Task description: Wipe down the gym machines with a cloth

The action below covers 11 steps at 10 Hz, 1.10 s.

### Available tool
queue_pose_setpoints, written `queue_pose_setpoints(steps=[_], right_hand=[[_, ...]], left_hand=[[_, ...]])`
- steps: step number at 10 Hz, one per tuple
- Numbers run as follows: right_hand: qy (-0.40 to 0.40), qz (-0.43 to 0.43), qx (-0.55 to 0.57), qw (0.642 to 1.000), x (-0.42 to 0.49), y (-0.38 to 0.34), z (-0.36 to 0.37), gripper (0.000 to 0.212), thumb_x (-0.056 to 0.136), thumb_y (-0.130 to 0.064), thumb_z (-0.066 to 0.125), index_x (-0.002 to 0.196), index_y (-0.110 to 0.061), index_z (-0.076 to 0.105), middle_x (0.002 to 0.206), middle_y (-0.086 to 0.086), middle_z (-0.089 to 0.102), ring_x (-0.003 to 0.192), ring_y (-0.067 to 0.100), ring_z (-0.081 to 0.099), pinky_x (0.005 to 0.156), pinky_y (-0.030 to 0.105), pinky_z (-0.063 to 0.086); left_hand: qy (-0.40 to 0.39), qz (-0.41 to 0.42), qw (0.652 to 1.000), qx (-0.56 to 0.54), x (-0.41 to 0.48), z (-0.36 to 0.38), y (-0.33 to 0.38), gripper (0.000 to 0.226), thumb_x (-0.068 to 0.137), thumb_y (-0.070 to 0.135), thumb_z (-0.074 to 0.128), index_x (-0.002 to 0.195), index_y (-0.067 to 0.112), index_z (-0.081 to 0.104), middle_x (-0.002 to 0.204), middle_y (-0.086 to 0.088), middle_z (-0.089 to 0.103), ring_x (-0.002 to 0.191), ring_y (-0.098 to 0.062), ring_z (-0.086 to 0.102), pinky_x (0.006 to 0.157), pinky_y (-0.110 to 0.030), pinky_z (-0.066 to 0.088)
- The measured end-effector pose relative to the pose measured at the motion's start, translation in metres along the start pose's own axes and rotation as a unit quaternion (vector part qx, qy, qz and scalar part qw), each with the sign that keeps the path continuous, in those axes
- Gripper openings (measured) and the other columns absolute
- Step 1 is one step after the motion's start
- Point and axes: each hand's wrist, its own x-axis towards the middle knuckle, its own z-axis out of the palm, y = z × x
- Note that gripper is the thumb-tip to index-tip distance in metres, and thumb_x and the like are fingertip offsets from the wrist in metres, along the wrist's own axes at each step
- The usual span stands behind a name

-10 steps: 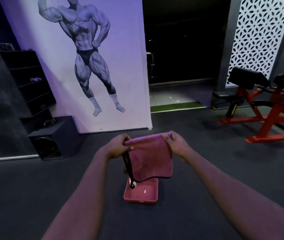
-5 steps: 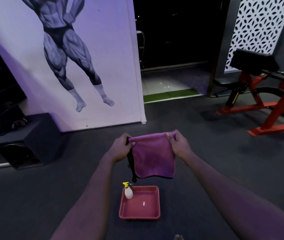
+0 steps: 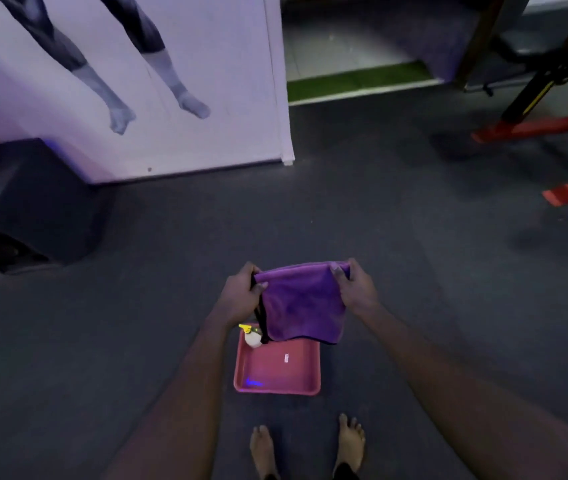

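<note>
Two hands hold the purple cloth by its top corners: left hand pinches the left corner, right hand pinches the right. The cloth hangs doubled over, in the air above the far edge of the pink tray, which lies on the floor. A spray bottle sits in the tray's far left corner.

Judgement: light, soft, limp fabric that drapes freely, is not fragile and is unlikely to slip. Best bunched in one palm for wiping. The red gym machine is well apart, far right.
</note>
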Motion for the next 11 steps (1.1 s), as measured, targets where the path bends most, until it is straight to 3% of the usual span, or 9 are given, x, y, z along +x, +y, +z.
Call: queue_pose_setpoints(steps=[2, 3, 5, 6, 7, 8, 9, 10, 11], right_hand=[[-0.003, 0.090, 0.000, 0.996, 0.041, 0.069, 0.068, 0.031, 0.105, -0.036, 0.053, 0.094, -0.008, 0.049, 0.087, 0.010, 0.059, 0.082, 0.023, 0.055, 0.066, 0.034, 0.033], [-0.002, 0.141, 0.000, 0.990, 0.049, 0.119, 0.107, 0.031, 0.106, -0.036, 0.051, 0.097, -0.006, 0.050, 0.088, 0.012, 0.060, 0.083, 0.025, 0.057, 0.064, 0.034, 0.031], [0.008, 0.195, 0.007, 0.981, 0.081, 0.259, 0.212, 0.026, 0.106, -0.029, 0.052, 0.103, -0.003, 0.053, 0.088, 0.009, 0.061, 0.080, 0.024, 0.056, 0.061, 0.032, 0.031], [0.010, 0.203, 0.007, 0.979, 0.099, 0.349, 0.279, 0.026, 0.106, -0.023, 0.053, 0.105, 0.002, 0.054, 0.086, 0.009, 0.060, 0.078, 0.023, 0.055, 0.062, 0.031, 0.030], [0.014, 0.191, -0.020, 0.981, 0.118, 0.421, 0.333, 0.021, 0.105, -0.019, 0.054, 0.106, 0.002, 0.055, 0.083, 0.010, 0.060, 0.074, 0.024, 0.054, 0.062, 0.030, 0.028], [0.009, 0.168, -0.058, 0.984, 0.145, 0.483, 0.373, 0.019, 0.104, -0.020, 0.056, 0.106, -0.001, 0.058, 0.089, 0.019, 0.068, 0.080, 0.033, 0.064, 0.064, 0.034, 0.037], [-0.009, 0.158, -0.099, 0.982, 0.169, 0.522, 0.397, 0.021, 0.102, -0.021, 0.058, 0.114, -0.004, 0.059, 0.099, 0.021, 0.071, 0.088, 0.037, 0.066, 0.072, 0.038, 0.045], [-0.017, 0.156, -0.133, 0.979, 0.178, 0.511, 0.393, 0.033, 0.099, -0.015, 0.059, 0.129, -0.004, 0.054, 0.113, 0.018, 0.069, 0.099, 0.035, 0.066, 0.079, 0.033, 0.046], [-0.001, 0.159, -0.152, 0.975, 0.184, 0.476, 0.370, 0.028, 0.094, -0.008, 0.059, 0.121, 0.000, 0.060, 0.113, 0.020, 0.067, 0.101, 0.036, 0.065, 0.080, 0.032, 0.043]], left_hand=[[-0.035, -0.050, 0.998, -0.010, 0.052, 0.064, -0.076, 0.017, 0.095, 0.005, 0.061, 0.110, 0.007, 0.054, 0.088, -0.011, 0.068, 0.081, -0.029, 0.065, 0.061, -0.027, 0.033], [-0.055, -0.072, 0.996, -0.010, 0.069, 0.112, -0.126, 0.028, 0.094, -0.002, 0.058, 0.121, 0.002, 0.050, 0.096, -0.017, 0.067, 0.092, -0.037, 0.066, 0.065, -0.027, 0.031], [-0.061, -0.111, 0.992, -0.003, 0.108, 0.236, -0.251, 0.044, 0.094, -0.011, 0.049, 0.137, -0.001, 0.044, 0.097, -0.019, 0.061, 0.092, -0.045, 0.062, 0.064, -0.022, 0.024], [-0.062, -0.111, 0.992, 0.001, 0.130, 0.311, -0.335, 0.049, 0.090, -0.015, 0.049, 0.137, -0.003, 0.045, 0.115, -0.025, 0.060, 0.095, -0.044, 0.060, 0.071, -0.023, 0.026], [-0.083, -0.089, 0.992, 0.016, 0.150, 0.374, -0.413, 0.041, 0.088, -0.015, 0.047, 0.125, 0.001, 0.047, 0.099, -0.019, 0.058, 0.084, -0.040, 0.060, 0.068, -0.028, 0.026], [-0.111, -0.062, 0.991, 0.038, 0.170, 0.423, -0.472, 0.033, 0.089, -0.011, 0.046, 0.118, 0.007, 0.045, 0.097, -0.017, 0.057, 0.084, -0.038, 0.060, 0.065, -0.034, 0.033], [-0.131, -0.051, 0.989, 0.047, 0.183, 0.453, -0.505, 0.045, 0.090, -0.007, 0.046, 0.133, 0.008, 0.042, 0.122, -0.022, 0.055, 0.102, -0.038, 0.059, 0.080, -0.046, 0.050], [-0.137, -0.075, 0.987, 0.049, 0.187, 0.445, -0.497, 0.052, 0.092, -0.003, 0.053, 0.141, 0.001, 0.040, 0.139, -0.025, 0.045, 0.120, -0.040, 0.051, 0.097, -0.046, 0.044], [-0.151, -0.098, 0.983, 0.026, 0.187, 0.417, -0.465, 0.045, 0.093, -0.001, 0.057, 0.136, -0.002, 0.045, 0.128, -0.025, 0.054, 0.115, -0.040, 0.055, 0.094, -0.043, 0.043]])
